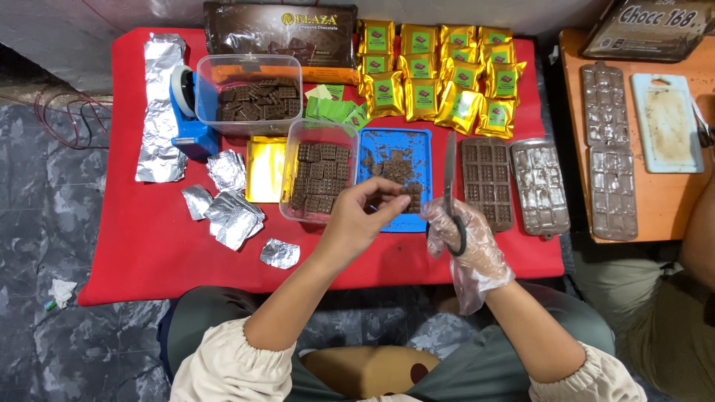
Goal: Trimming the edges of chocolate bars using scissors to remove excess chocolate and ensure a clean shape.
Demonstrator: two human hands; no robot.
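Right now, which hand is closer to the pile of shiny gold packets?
The right hand. It holds scissors just below the gold packets, while the left hand sits farther left, over the blue tray.

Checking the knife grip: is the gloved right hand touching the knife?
Touching. The head view shows the right hand in its clear glove closed around the handle of the knife.

A low tabletop [149, 246] covered in red cloth stands on a floor [45, 223] of dark grey marbled tile. Thin red cables [56, 119] trail over the floor at the left, and a crumpled scrap [61, 292] lies near the tabletop's corner. To the right stands an orange wooden side table [670, 197]. Light is even and soft.
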